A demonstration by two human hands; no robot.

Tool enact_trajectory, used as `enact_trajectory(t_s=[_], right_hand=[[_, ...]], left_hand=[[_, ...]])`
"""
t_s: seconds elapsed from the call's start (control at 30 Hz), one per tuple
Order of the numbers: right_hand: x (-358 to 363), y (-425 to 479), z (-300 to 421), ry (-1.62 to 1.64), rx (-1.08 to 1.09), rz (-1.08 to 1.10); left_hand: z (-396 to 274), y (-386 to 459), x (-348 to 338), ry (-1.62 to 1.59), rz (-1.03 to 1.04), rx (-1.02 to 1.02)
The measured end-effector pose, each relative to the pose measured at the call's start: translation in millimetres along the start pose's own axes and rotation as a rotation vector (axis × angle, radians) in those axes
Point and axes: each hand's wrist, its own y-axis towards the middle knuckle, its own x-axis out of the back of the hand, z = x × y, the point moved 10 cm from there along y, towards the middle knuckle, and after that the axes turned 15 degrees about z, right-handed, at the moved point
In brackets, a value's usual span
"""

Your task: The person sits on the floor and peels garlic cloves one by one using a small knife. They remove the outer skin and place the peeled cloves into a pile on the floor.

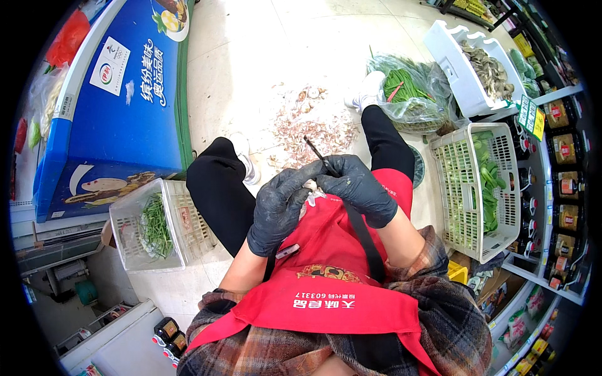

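Both my hands wear dark gloves and meet above the red apron (324, 235) in my lap. Between the fingers of my left hand (280, 204) is a whitish piece of garlic (311, 184), partly hidden by the gloves. My right hand (357, 185) grips a thin dark tool, perhaps a small knife (313, 147), its narrow end pointing up and away from me. The right fingertips are close against the garlic; whether they touch it I cannot tell. On the floor between my feet lies a loose heap of garlic skins (315, 127).
At right are a plastic bag of green stalks (409, 91), a white foam box of mushrooms (447, 70) and a crate of leafy greens (477, 188), with bottle shelves beyond. A blue freezer cabinet (127, 117) and a crate of green stems (181, 225) stand left.
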Motion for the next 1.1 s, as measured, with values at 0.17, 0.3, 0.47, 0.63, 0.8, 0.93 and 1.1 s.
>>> enact_trajectory(t_s=[0.17,0.3,0.47,0.63,0.8,0.93,1.1], right_hand=[[1.9,-2.8,1.6,-0.019,0.038,0.027],[2.0,-9.9,20.2,-0.146,0.003,-0.037],[4.2,-10.2,22.4,-0.224,-0.009,-0.037],[0.3,-5.8,14.5,-0.076,0.001,0.019],[-0.1,-2.6,0.8,0.050,0.036,0.057],[1.7,-7.3,3.0,0.105,0.034,0.077],[4.6,-7.3,15.8,-0.051,0.045,-0.045]], left_hand=[[18.7,-1.8,-0.7,-0.321,-0.046,0.002],[15.9,-1.6,5.3,-0.206,-0.056,0.030],[11.9,-0.4,5.0,-0.170,-0.017,0.034],[20.5,-1.7,-5.2,-0.301,-0.001,0.021],[4.3,1.0,-5.5,-0.251,0.088,-0.089],[33.2,-9.6,-6.6,-0.690,-0.072,0.048],[33.7,-10.0,0.0,-0.524,-0.131,0.084]])
